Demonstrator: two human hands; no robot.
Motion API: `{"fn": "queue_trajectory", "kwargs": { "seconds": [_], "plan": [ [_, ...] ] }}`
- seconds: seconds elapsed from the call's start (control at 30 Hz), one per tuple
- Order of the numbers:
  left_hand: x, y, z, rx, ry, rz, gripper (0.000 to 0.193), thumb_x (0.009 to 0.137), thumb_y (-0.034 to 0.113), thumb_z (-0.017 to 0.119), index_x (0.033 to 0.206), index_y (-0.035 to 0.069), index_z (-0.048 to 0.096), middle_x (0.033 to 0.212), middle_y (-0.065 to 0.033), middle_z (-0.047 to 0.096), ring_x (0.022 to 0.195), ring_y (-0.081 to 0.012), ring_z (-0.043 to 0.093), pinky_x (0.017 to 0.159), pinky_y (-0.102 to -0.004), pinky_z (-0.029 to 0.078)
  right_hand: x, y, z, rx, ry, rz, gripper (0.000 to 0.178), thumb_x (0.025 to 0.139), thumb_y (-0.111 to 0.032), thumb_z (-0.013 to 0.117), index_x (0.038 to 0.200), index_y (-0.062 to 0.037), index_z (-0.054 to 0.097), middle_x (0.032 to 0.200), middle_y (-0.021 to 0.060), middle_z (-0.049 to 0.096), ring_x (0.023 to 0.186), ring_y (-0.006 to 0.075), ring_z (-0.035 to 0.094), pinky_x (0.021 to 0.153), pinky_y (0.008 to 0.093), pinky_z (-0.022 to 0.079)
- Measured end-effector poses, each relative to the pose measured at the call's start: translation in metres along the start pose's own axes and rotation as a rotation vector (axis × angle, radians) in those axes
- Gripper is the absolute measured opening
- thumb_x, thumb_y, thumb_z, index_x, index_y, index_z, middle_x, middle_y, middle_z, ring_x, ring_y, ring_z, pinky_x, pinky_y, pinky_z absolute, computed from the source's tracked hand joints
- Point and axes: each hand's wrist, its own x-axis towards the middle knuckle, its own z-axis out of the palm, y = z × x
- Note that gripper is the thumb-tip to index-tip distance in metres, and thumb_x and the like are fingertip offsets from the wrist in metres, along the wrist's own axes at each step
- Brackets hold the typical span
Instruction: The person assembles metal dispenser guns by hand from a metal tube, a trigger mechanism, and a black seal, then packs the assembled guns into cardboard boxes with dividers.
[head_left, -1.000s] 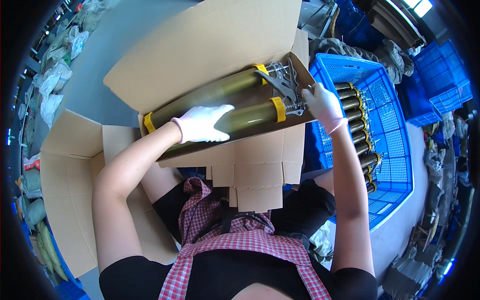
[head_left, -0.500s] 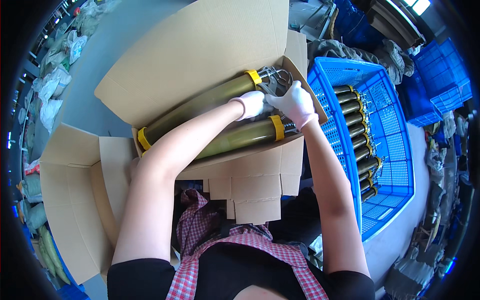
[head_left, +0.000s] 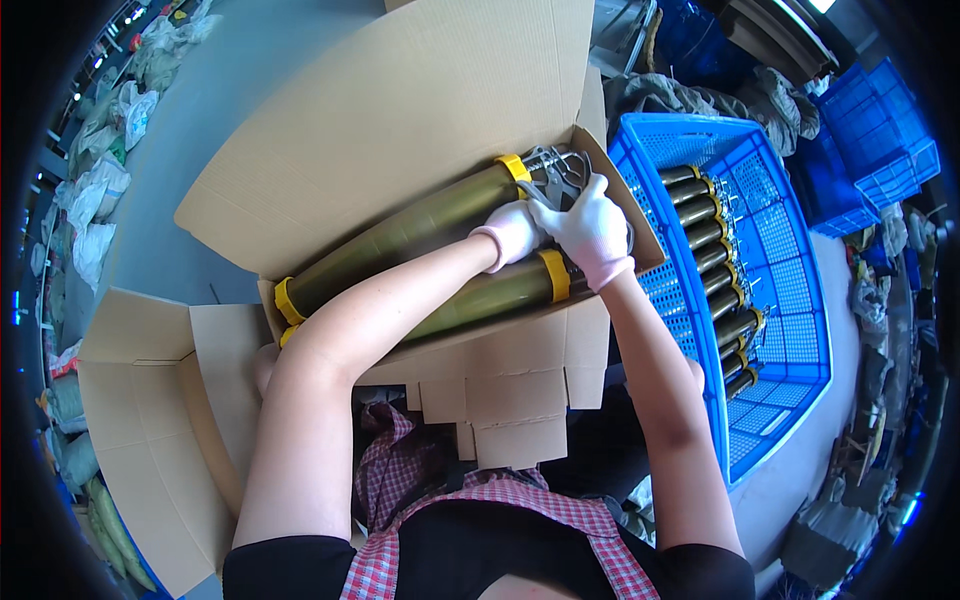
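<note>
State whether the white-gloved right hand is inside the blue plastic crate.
No, the right hand is at the open brown cardboard box, left of the crate.

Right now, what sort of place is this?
Probably a workshop or warehouse packing area: an open cardboard box holds yellow-collared tubes, a blue crate holds similar ones, and sacks are heaped along the left.

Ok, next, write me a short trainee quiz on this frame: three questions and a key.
1. True or false: the left hand and right hand, both gloved, are close together beside the metal fittings.
2. What colour are the end bands on the tubes in the cardboard box? A) red B) yellow C) blue
3. On which side of that box is the blue crate, and what does it hold?

Key: 1. True. 2. B. 3. Right; a row of dark tubes.
</note>
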Motion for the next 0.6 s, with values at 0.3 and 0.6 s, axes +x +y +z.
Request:
{"fn": "queue_trajectory", "kwargs": {
  "seconds": [0.3, 0.6],
  "plan": [
    [-0.037, 0.01, -0.036, -0.976, -0.174, -0.28, 0.033, 0.098, 0.022, 0.046, 0.12, 0.001, 0.058, 0.114, -0.0161, 0.064, 0.106, -0.0267, 0.06, 0.093, -0.037, 0.045, 0.011, 0.0, -0.012, -0.039, -0.108, 0.107, 0.074, 0.076, -0.061, 0.066, 0.107, 0.004, 0.051, 0.086, 0.0231, 0.069, 0.075, 0.0343, 0.07, 0.067, 0.0407, 0.057],
    [-0.081, 0.012, -0.062, -0.292, 0.474, -0.157, 0.033, 0.078, 0.016, 0.068, 0.109, 0.011, 0.061, 0.114, -0.0111, 0.059, 0.113, -0.032, 0.053, 0.095, -0.047, 0.042, -0.027, -0.024, -0.042, -0.166, -0.372, 0.205, 0.1, 0.077, -0.071, 0.058, 0.129, 0.0127, 0.04, 0.097, 0.0239, 0.068, 0.089, 0.0325, 0.07, 0.077, 0.0383, 0.055]
  ]
}}
